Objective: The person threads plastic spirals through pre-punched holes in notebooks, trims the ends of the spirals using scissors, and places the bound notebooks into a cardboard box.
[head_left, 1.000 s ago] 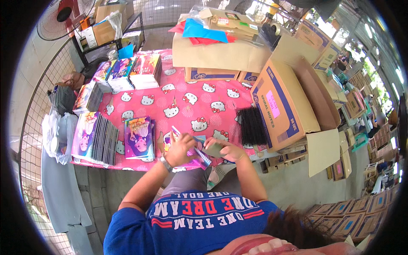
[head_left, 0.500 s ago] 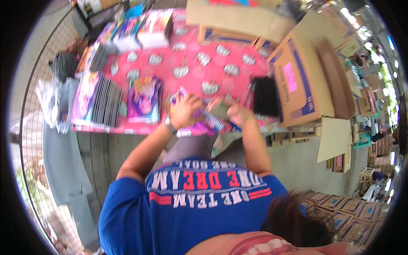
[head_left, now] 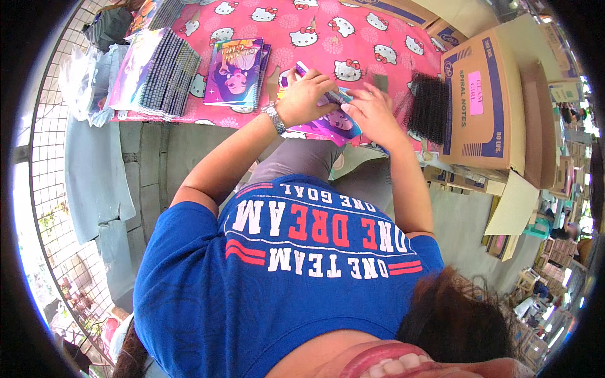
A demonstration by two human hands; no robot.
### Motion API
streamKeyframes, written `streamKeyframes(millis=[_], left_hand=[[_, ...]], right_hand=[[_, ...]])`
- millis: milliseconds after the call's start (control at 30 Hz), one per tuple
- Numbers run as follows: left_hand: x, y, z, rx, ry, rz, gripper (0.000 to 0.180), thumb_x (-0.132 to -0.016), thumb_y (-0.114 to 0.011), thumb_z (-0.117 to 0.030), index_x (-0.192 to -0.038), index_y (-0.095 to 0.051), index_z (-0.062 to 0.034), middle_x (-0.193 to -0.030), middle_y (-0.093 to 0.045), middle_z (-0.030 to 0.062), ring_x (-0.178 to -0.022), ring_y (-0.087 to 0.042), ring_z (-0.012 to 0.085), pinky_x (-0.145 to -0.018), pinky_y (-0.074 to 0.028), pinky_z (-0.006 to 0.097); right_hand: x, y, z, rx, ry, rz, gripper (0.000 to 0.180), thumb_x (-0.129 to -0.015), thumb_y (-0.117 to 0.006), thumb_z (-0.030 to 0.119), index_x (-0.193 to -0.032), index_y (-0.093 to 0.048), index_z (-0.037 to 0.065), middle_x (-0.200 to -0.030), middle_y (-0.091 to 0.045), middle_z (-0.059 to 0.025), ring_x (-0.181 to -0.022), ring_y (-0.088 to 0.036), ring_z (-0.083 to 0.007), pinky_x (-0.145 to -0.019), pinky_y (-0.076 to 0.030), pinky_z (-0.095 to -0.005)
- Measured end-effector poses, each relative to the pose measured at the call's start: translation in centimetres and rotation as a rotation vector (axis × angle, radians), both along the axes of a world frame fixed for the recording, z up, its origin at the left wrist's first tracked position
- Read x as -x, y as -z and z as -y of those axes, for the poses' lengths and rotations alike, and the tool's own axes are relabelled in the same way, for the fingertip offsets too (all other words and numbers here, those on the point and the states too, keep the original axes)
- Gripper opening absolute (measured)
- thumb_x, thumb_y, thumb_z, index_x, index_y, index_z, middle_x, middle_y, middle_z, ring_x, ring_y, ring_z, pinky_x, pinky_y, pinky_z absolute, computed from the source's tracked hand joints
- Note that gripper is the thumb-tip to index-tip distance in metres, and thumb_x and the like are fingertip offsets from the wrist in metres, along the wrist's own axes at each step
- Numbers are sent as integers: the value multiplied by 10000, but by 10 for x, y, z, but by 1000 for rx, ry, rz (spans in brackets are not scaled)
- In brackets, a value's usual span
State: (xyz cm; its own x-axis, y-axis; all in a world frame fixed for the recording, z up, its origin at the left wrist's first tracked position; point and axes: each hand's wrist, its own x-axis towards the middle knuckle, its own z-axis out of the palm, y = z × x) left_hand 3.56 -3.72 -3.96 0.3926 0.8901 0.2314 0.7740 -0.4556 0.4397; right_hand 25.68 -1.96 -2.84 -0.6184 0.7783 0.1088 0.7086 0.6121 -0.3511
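A notebook with a purple picture cover (head_left: 340, 126) lies at the near edge of the pink table, under both hands. My left hand (head_left: 309, 97) is closed around its left side, with a wristwatch on that arm. With bent fingers, my right hand (head_left: 375, 116) grips the notebook's upper right edge, where a dark spiral binding partly shows. Fingers hide much of the binding. Just beyond the right hand is a small grey-green flat piece (head_left: 380, 82). Left of my hands lie a few notebooks (head_left: 233, 72) with a similar purple cover.
A tall stack of spiral notebooks (head_left: 157, 75) stands at the table's left, beside a clear plastic bag (head_left: 85, 82). Black spiral coils (head_left: 428, 110) lie bunched against an open cardboard box (head_left: 482, 101) on the right. The patterned pink tablecloth (head_left: 296, 53) covers the table.
The view has tilted lower and nearer my body. The notebook has gone from tilted to flatter. A greyish piece at my right fingers before now appears apart from them, on the table.
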Motion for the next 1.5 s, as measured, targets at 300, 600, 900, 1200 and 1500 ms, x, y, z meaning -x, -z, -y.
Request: streamKeyframes(millis=[300,600,900,1200,1500], left_hand=[[5,1,5,-83,-18,66,315,-722,-796,-249,-985,-641,-171,-1008,-642,-34,-1080,-548,211,-979,-296,651],[14,5,11,-109,-16,67,322,-707,-811,-246,-973,-644,-176,-1012,-624,-33,-1108,-534,215,-997,-286,601],[21,10,8,-126,37,64,345,-690,-815,-219,-987,-647,-172,-1050,-592,-21,-1161,-501,220,-1001,-283,576],[22,7,3,-135,56,154,348,-670,-829,-235,-963,-658,-157,-1041,-576,11,-1123,-505,245,-952,-340,499],[21,5,-5,-111,171,182,346,-651,-825,-203,-940,-655,-118,-997,-576,39,-1058,-512,267,-945,-398,464]], right_hand=[[27,-16,23,-94,139,-93,250,-792,-727,265,-929,-622,85,-949,-629,-92,-979,-583,-283,-843,-413,-432],[3,-9,-19,546,121,-204,290,-965,-530,222,-1129,-663,23,-1069,-693,-145,-987,-656,-307,-891,-499,-386],[-75,61,-57,207,221,215,547,-740,-777,392,-1101,-636,7,-1338,-506,-261,-1271,-472,-406,-1081,-388,-427],[-68,79,-58,303,212,-212,540,-700,-814,380,-1065,-655,14,-1387,-471,-219,-1210,-523,-324,-1010,-427,-431],[-15,12,-20,1065,-33,-752,371,-813,-670,305,-1079,-618,51,-1187,-542,-66,-1043,-539,-154,-900,-447,-307]])
